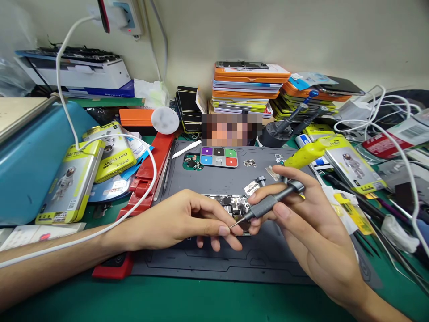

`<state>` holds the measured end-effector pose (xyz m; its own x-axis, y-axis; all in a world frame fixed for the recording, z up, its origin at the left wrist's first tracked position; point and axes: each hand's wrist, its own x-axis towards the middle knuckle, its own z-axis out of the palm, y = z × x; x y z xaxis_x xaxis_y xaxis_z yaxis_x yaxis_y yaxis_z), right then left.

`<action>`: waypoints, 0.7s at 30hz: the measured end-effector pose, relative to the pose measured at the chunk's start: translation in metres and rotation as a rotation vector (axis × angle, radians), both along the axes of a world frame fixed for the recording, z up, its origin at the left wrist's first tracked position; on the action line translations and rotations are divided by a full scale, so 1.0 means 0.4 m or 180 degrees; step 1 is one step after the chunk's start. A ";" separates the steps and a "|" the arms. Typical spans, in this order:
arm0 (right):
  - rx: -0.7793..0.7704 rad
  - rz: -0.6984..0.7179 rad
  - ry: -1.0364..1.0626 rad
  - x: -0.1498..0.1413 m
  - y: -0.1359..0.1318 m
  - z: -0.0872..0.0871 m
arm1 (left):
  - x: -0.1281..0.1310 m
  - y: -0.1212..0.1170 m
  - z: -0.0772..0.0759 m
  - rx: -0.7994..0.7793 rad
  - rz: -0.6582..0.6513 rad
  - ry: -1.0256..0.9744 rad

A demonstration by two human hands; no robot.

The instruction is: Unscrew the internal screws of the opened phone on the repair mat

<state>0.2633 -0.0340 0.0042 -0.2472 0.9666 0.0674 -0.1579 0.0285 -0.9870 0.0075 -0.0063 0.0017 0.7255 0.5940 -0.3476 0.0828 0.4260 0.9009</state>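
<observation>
In my right hand (311, 223) is a dark grey precision screwdriver (268, 202), gripped between thumb and fingers, its thin shaft pointing down to the left. My left hand (201, 219) is closed in a pinch, thumb against index finger, right at the screwdriver's tip. Anything small between those fingertips is hidden. Beneath both hands lies an opened phone (231, 203) with its circuit board exposed, partly covered by the fingers. It rests on a dark grey work mat (174, 264).
A coloured screw tray (219, 158), metal pieces (250, 163) and a razor blade (252, 187) lie on the mat. Right of it are a screwdriver stand (276, 134) and yellow bottle (308, 152). Battery boxes (67, 183) sit left. A white cable (154, 165) loops over my left forearm.
</observation>
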 end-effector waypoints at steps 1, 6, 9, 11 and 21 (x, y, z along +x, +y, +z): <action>-0.0023 -0.0009 0.0009 0.000 0.000 0.001 | 0.000 0.000 0.000 -0.0005 0.0000 0.0008; -0.0089 0.0022 0.0077 0.003 0.004 0.005 | 0.001 -0.001 0.002 -0.0015 -0.0022 0.0005; -0.0096 0.0036 0.0096 0.005 0.006 0.004 | 0.000 -0.003 0.003 -0.0012 -0.0020 0.0024; -0.0093 0.0041 0.0100 0.004 0.006 0.004 | -0.001 -0.003 0.003 -0.0016 -0.0019 0.0023; -0.0106 0.0042 0.0062 0.002 0.005 0.001 | 0.002 -0.002 0.002 -0.0023 -0.0027 -0.0017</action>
